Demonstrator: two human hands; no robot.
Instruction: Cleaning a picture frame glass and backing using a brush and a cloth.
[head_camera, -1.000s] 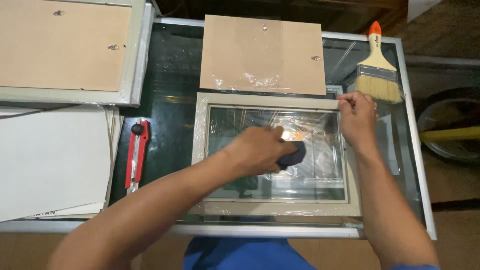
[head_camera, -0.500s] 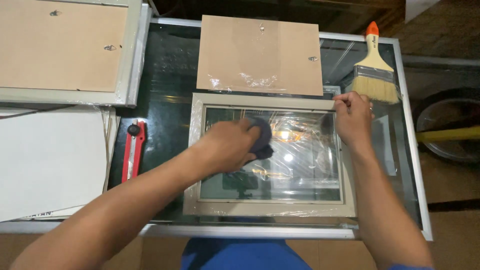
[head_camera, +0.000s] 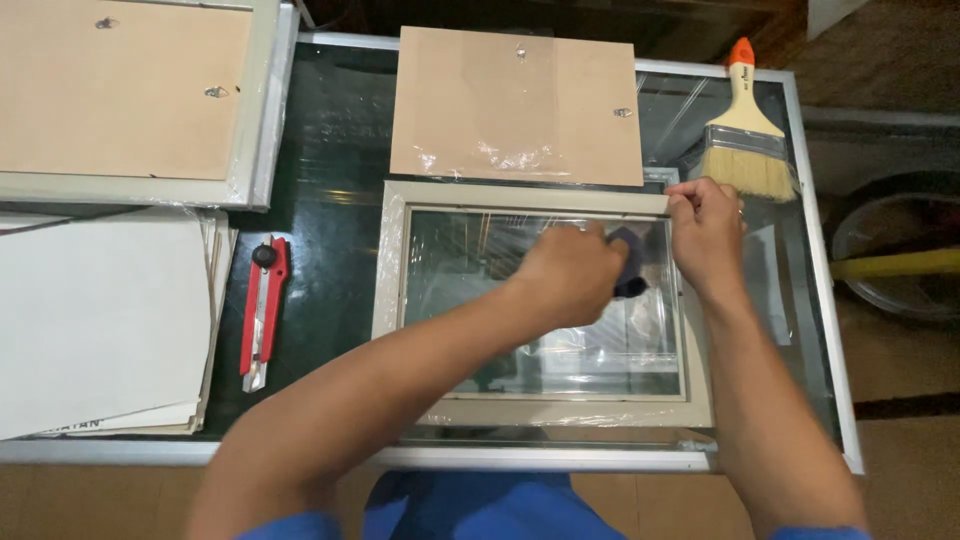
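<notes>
A pale beige picture frame (head_camera: 392, 260) with a glass pane lies flat on a glass-topped table (head_camera: 330, 200). My left hand (head_camera: 570, 275) presses a dark blue cloth (head_camera: 630, 268) onto the glass near the frame's upper right. The frame's upper right corner is pinched by my right hand (head_camera: 705, 232), holding it down. Clear plastic wrap clings to the frame's lower edge.
A brown backing board (head_camera: 515, 105) lies just beyond the frame. A wide paintbrush with an orange-tipped handle (head_camera: 748, 135) rests at the right. A red utility knife (head_camera: 262, 312) lies left of the frame. Another frame, back up (head_camera: 120, 95), and white sheets (head_camera: 95, 320) fill the left side.
My left hand has swept the cloth across the glass, first left and up, then to the upper right. My right hand has stayed on the frame's corner.
</notes>
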